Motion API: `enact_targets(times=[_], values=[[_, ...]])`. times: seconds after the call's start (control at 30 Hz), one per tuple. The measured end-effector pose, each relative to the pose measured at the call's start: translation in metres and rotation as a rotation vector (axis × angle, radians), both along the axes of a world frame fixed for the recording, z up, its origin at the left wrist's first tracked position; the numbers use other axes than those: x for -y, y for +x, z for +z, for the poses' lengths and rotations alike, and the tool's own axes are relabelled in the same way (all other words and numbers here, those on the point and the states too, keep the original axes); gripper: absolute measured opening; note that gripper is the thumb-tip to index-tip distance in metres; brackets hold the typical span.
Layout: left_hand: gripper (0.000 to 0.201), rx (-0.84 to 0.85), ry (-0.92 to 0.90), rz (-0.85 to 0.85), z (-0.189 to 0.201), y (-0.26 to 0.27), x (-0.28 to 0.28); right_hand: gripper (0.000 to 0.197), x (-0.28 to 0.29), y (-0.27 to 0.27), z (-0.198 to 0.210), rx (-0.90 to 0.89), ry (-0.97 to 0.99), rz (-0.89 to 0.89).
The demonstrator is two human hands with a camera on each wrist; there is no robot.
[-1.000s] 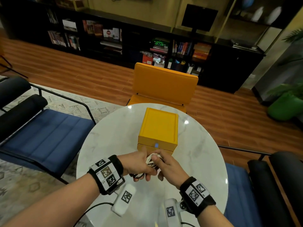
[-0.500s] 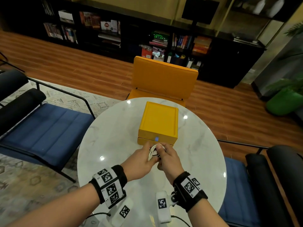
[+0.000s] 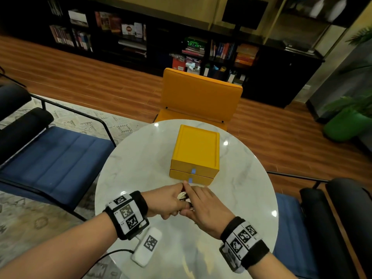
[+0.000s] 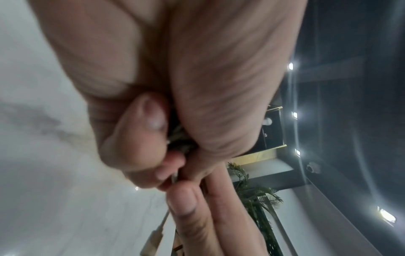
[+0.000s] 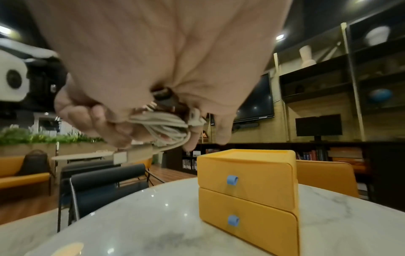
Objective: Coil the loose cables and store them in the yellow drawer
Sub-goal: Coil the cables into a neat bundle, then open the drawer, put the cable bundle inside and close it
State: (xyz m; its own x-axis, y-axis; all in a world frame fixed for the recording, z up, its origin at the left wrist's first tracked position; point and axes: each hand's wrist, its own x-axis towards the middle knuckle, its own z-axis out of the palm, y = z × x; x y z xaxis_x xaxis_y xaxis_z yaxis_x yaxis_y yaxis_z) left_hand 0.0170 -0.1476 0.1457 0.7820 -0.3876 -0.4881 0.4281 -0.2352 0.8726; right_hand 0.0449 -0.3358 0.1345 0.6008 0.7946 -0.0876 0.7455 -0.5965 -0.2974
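A yellow drawer unit (image 3: 195,152) stands mid-table with both drawers pushed in, each with a small blue pull (image 5: 232,180). Just in front of its lower drawer my two hands meet around a coiled white cable (image 3: 182,196). My left hand (image 3: 171,200) has its fingers curled round the coil (image 5: 162,124). My right hand (image 3: 203,206) closes over the coil from the other side, thumb (image 4: 184,204) pressing a strand and index finger (image 3: 186,186) pointing at the drawers. A loose cable end with a white plug (image 5: 120,157) hangs below the hands. Most of the coil is hidden by the palms.
The round marble table (image 3: 241,198) carries only the drawer unit. A yellow chair (image 3: 201,97) stands behind it, and blue-cushioned chairs flank it left (image 3: 56,158) and right (image 3: 291,228). A white tagged module (image 3: 148,246) with a black cord hangs under my left wrist.
Both hands, still holding the coil, have drawn back slightly from the drawer front, so the lower drawer's blue pull now shows. My right index finger now points forward.
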Motion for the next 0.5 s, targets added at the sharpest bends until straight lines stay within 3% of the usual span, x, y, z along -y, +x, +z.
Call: enact_targets(times=[0.07,0.13,0.33,0.5], values=[[0.025,-0.047,-0.033,0.037,-0.005,0.001,-0.002,0.084,-0.001,-0.002,-0.005,-0.041,0.012,-0.014],[0.041,-0.110,-0.054,0.082,-0.012,0.003,-0.006,0.080,0.001,-0.004,-0.013,-0.092,0.049,-0.029],[0.060,-0.192,-0.064,0.060,-0.037,0.014,0.000,0.044,0.004,-0.018,-0.029,-0.233,0.099,-0.170],[0.071,-0.240,-0.094,0.027,-0.047,0.028,0.025,0.028,0.024,-0.031,-0.048,-0.261,0.105,-0.410]])
